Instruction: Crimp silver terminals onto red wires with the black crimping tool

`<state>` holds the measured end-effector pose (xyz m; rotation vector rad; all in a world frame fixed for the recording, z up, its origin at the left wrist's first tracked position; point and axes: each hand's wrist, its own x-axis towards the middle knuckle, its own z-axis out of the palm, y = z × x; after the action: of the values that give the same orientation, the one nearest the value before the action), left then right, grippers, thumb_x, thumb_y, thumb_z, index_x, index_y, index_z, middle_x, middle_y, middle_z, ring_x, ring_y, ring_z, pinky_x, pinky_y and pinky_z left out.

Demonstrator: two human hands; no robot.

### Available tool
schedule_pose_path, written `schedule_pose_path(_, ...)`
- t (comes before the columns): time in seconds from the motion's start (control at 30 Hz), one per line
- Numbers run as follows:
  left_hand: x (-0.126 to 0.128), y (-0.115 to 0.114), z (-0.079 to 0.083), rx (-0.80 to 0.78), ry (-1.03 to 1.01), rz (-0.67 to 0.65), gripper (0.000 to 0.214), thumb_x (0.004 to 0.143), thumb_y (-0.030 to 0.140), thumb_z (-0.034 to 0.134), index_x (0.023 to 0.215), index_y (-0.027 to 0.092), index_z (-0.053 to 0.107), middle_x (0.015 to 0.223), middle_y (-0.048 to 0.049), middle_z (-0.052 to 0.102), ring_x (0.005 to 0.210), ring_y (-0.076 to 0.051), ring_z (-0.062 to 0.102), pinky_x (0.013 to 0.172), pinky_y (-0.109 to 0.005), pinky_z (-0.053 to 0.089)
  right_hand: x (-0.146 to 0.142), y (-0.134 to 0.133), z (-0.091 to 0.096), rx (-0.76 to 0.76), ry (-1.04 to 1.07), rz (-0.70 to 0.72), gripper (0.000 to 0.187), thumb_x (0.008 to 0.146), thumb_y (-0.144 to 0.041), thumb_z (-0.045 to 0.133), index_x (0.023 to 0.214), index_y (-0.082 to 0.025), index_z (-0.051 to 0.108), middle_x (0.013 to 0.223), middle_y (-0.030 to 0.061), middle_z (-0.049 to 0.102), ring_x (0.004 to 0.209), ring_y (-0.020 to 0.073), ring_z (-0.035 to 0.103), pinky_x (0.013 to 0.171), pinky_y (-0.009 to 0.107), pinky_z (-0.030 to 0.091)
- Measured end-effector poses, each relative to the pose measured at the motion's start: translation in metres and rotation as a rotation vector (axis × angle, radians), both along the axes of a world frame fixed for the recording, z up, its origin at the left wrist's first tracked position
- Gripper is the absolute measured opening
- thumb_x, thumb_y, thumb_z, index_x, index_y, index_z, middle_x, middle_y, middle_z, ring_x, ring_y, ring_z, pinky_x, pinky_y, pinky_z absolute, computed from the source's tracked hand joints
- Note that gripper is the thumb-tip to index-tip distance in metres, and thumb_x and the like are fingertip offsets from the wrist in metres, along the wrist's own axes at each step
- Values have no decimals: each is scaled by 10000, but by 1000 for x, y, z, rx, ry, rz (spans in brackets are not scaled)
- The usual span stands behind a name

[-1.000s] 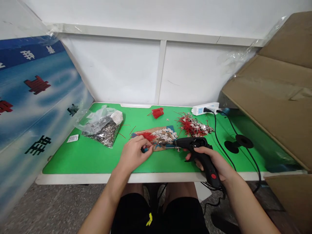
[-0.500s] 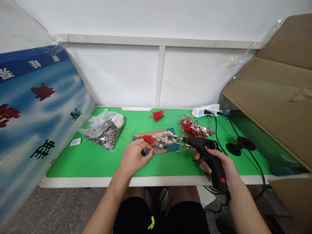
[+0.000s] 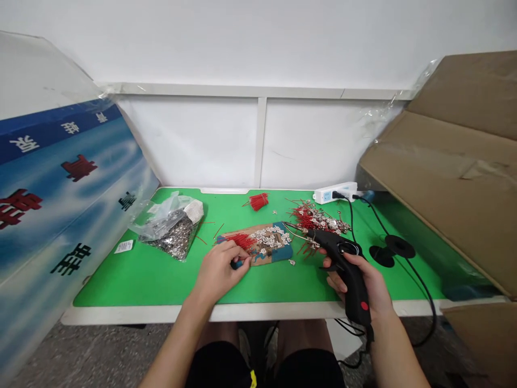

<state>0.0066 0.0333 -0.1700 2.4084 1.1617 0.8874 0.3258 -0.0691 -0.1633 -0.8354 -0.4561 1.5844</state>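
My right hand (image 3: 365, 277) is wrapped round the handle of a black soldering gun (image 3: 343, 258) with a red dot on its grip. Its thin metal tip (image 3: 291, 229) points left, over the upper right part of a cardboard piece with blue ends (image 3: 286, 252). On that cardboard lie red wires (image 3: 238, 240) beside small pale metal tabs (image 3: 271, 237). My left hand (image 3: 222, 267) rests at the cardboard's lower left, thumb and forefinger pressed together near the wires. Whatever is between those fingertips is hidden.
Behind the cardboard lies a red wire bundle (image 3: 259, 201). A pile of wires with metal tabs (image 3: 317, 218) sits right, near a power strip (image 3: 335, 192) and black spool (image 3: 391, 250). A plastic bag of metal parts (image 3: 173, 231) lies left. Cardboard panels (image 3: 452, 156) stand at the sides.
The soldering gun's tip has risen and shifted right relative to the cardboard. My left hand stays at about the same place on it. The camera view has tilted up slightly.
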Motion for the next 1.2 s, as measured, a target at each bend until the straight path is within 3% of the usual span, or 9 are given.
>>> schedule_pose_path(0.63, -3, -4, 1, 12, -29, -50, 187, 959, 327, 639, 872, 237, 778, 740, -14, 612, 717, -141, 535, 698, -269, 374, 3, -2, -9, 107, 107, -68, 408, 883, -359, 682, 1155, -64, 761, 898, 89, 712, 462, 82, 495, 480, 236, 445)
schedule_pose_path(0.73, 14, -8, 9, 8, 8, -148, 178, 959, 301, 622, 892, 234, 773, 745, -18, 612, 725, -149, 542, 697, -276, 367, 1, -2, -10, 115, 167, -139, 400, 905, -349, 655, 1158, -54, 749, 908, 91, 703, 468, 74, 480, 465, 226, 429)
schedule_pose_path(0.83, 52, -4, 22, -14, -10, -206, 165, 952, 303, 627, 900, 243, 772, 753, -11, 619, 728, -149, 555, 702, -279, 369, 2, 0, -12, 116, 232, -193, 401, 876, -353, 675, 1134, -53, 745, 873, 82, 691, 455, 67, 449, 454, 225, 422)
schedule_pose_path(0.93, 96, 9, 37, -37, -50, -103, 183, 964, 327, 615, 944, 244, 777, 814, -21, 642, 812, -173, 593, 753, -290, 390, 5, 0, -16, 128, 259, -224, 401, 859, -352, 688, 1128, -58, 737, 865, 67, 681, 455, 68, 433, 449, 234, 420)
schedule_pose_path(1.03, 124, 18, 45, -103, -48, 14, 289, 948, 375, 638, 1180, 217, 704, 905, -28, 656, 818, -182, 595, 729, -288, 382, 7, -2, -19, 160, 279, -246, 394, 883, -351, 673, 1150, -65, 723, 894, 61, 683, 472, 70, 435, 459, 239, 426)
schedule_pose_path(1.13, 125, 17, 40, -112, -37, 105, 219, 936, 398, 621, 937, 179, 632, 824, -17, 627, 746, -171, 547, 664, -281, 326, 7, -3, -18, 171, 297, -253, 364, 893, -350, 670, 1139, -87, 721, 897, 57, 685, 476, 76, 440, 460, 242, 422)
schedule_pose_path(1.2, 116, 14, 34, -123, 7, 92, 278, 931, 353, 584, 732, 175, 507, 701, 0, 566, 668, -154, 485, 630, -282, 283, 5, -1, -16, 153, 295, -258, 336, 874, -347, 690, 1096, -99, 727, 880, 60, 686, 466, 80, 439, 448, 243, 410)
